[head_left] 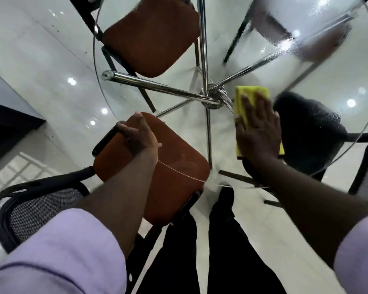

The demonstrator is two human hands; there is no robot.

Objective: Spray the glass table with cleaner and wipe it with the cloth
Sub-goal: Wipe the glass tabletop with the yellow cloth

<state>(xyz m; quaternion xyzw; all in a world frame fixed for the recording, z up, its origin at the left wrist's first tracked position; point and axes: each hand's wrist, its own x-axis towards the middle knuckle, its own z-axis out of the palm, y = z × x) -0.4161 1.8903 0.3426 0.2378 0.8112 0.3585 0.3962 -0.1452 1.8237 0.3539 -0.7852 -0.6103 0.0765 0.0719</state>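
Note:
The round glass table (95, 60) fills the view from above, its chrome legs showing through the top. A yellow cloth (250, 92) lies flat on the glass right of the centre hub. My right hand (258, 132) presses down on it with fingers spread, covering its near half. My left hand (136, 134) rests on the glass by the near left rim, holding nothing. Spray droplets and wet streaks (285, 43) cover the far right part of the glass. No spray bottle is in view.
Two brown-seated chairs (151, 37) (174, 172) sit under the glass, and a black chair (306, 128) stands at the right. A black mesh chair (40, 206) is at the lower left. Chrome struts meet at a hub (212, 98). My dark trousers (221, 240) touch the near rim.

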